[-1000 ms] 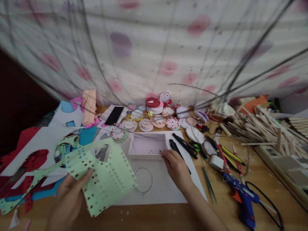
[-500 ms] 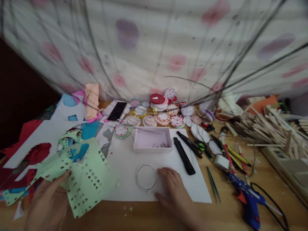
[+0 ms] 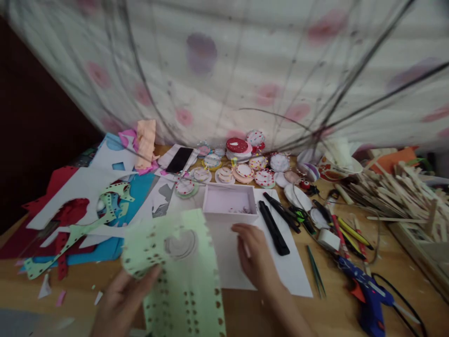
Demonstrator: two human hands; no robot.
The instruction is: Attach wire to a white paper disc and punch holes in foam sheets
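Near front edge of wooden table [image 3: 80, 285], pale green sheet with punched holes [image 3: 185, 285] was held up by left hand [image 3: 122, 304], fingers pinched on its lower left part. Right hand [image 3: 256, 255] lay on white paper sheet [image 3: 294, 281], fingers loosely bent, gripping nothing, just before shallow pink box [image 3: 229, 206]. Long black cutter [image 3: 275, 229] lay just beside.

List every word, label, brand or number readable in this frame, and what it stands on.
None can be read. The phone screen is dark, the blue glue gun shows no legible label, and the green punched sheet in the left hand carries only holes.
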